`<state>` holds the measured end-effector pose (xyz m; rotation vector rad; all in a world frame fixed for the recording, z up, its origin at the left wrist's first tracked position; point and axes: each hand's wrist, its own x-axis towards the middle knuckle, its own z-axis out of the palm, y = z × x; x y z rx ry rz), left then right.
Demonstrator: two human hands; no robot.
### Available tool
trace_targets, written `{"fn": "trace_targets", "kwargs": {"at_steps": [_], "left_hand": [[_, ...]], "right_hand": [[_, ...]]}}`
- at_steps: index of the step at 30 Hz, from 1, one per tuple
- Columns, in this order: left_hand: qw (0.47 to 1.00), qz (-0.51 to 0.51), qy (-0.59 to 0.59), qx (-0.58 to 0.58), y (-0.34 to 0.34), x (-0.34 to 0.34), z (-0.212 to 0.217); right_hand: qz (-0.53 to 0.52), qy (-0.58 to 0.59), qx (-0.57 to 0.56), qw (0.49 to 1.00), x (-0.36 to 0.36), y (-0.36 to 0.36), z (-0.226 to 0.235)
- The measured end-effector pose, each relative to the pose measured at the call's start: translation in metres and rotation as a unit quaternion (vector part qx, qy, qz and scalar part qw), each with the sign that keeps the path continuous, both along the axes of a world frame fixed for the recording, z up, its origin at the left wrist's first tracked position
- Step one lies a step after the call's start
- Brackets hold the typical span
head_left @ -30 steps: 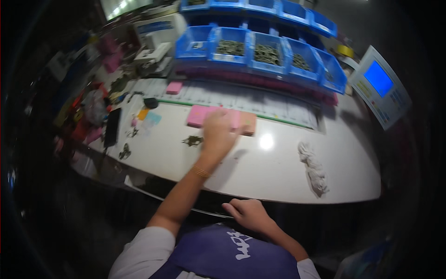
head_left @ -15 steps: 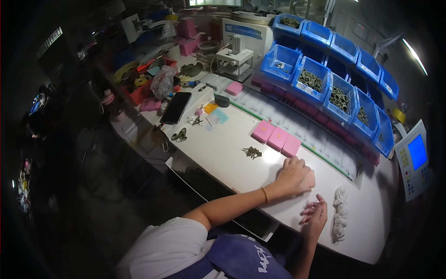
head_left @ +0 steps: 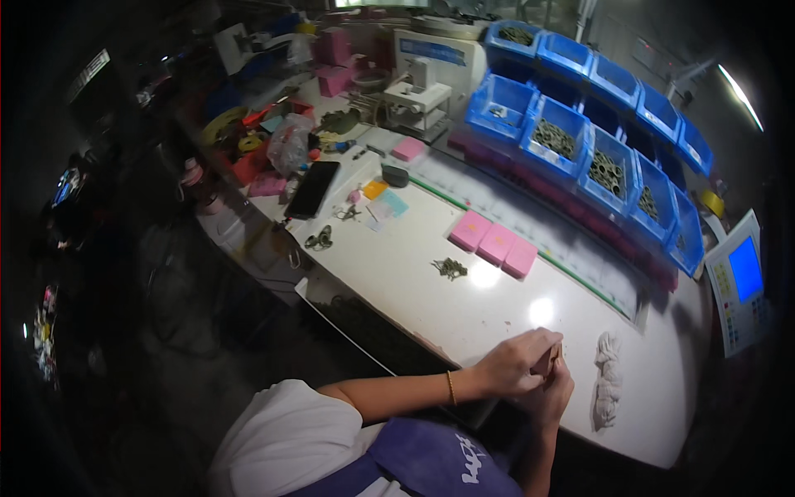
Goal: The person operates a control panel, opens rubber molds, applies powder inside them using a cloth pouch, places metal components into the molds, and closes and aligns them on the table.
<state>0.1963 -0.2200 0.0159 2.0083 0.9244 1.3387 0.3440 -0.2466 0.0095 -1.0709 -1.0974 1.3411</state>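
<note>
My left hand (head_left: 515,363) and my right hand (head_left: 553,394) meet over the table's front edge, both with fingers curled. Between them shows a sliver of something brownish-pink (head_left: 549,359); fingers cover most of it, so its kind cannot be made out. Three pink boxes (head_left: 497,243) stand in a touching row beyond my hands, along the green strip. To the left of that row lies a small heap of bronze-coloured metal pieces (head_left: 450,268). A bunched white cloth strip (head_left: 608,381) rests just right of my right hand.
Blue bins (head_left: 555,141), some holding metal parts, rise in tiers at the back right. A panel with a blue screen (head_left: 737,282) stands far right. On the left lie a black phone (head_left: 315,189), rings of metal (head_left: 319,238) and a plastic bag (head_left: 290,142).
My left hand has drawn back from the tabletop toward me and met my right hand. The pale pinkish thing by its fingers has left the table. My right hand's fingers have curled in.
</note>
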Motion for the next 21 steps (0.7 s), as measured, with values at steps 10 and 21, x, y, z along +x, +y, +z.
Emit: {"fn": "trace_targets", "kwargs": {"at_steps": [10,21], "left_hand": [[0.968,-0.028,-0.088,-0.235,0.014,-0.063,-0.018],[0.914,-0.182,-0.102,-0.348,0.023,-0.035,0.017]], "right_hand": [[-0.096,-0.24,0.045,0.965,0.004,0.02,0.002],[0.001,-0.194,0.051,0.98,0.03,0.02,0.01]]}}
